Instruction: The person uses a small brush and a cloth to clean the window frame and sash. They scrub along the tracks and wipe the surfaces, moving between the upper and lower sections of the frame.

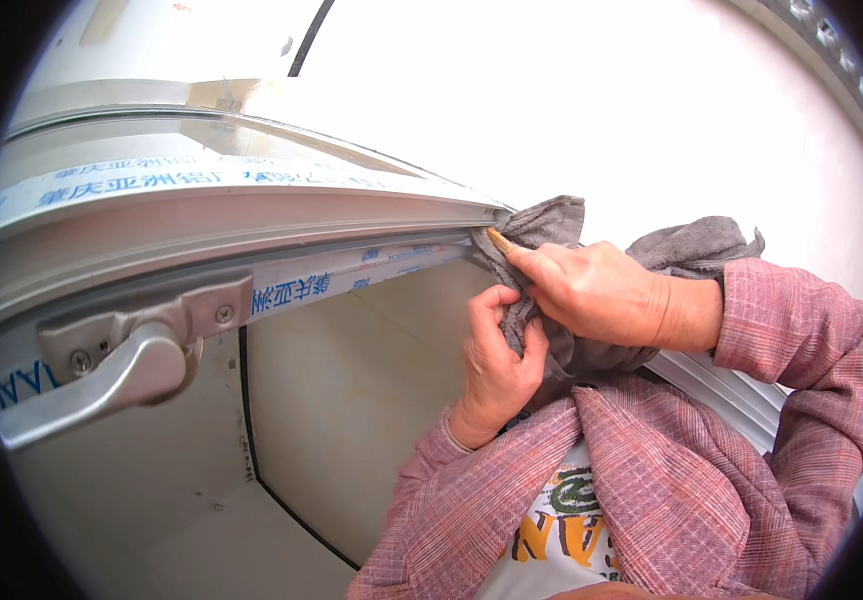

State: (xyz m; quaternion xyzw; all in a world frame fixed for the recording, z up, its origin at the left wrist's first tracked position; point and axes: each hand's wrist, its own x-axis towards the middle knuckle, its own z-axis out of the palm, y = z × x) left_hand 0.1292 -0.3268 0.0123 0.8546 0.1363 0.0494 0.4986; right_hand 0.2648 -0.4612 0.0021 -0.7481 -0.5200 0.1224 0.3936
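A grey cloth (544, 223) is bunched at the corner of an aluminium window frame (266, 225). My right hand (589, 292) grips a thin tan stick-like tool (500, 240), its tip against the cloth at the frame's corner; most of the tool is hidden in the fist. Part of the cloth hangs behind my right wrist. Just below, my left hand (502, 360) pinches a hanging fold of the same cloth between thumb and fingers.
A metal window handle (116, 375) juts out on the left, screwed to the frame. Printed protective film (296, 289) covers parts of the frame. Pale tracks (716, 397) run behind my right arm. Below is a light floor (356, 420) with a dark line.
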